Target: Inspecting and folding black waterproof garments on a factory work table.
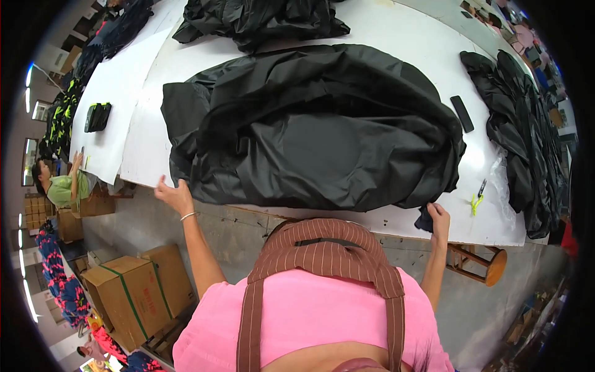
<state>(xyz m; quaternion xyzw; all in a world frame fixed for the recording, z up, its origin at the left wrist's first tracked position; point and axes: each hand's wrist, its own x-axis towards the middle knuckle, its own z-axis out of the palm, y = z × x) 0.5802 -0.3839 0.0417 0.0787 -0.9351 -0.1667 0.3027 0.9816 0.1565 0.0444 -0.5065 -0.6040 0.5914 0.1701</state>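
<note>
A large piece of shiny black fabric (pixel 322 146) lies bunched across the white table in front of me, its near edge close to the table's front edge. My left hand (pixel 176 196) is at its near left corner, fingers apart and holding nothing. At the near right corner, my right hand (pixel 438 218) is closed on a small dark cloth piece (pixel 424 219). I cannot tell whether that piece is joined to the large fabric. Folds hide most of the fabric's shape.
More black fabric lies on the white table (pixel 145 139): one pile (pixel 260 22) at the back, another (pixel 514 136) at right. A black phone-like slab (pixel 462 113) and yellow-handled snips (pixel 477 199) lie at right. A stool (pixel 486 265), cartons (pixel 133 297) and another person (pixel 62 186) are around.
</note>
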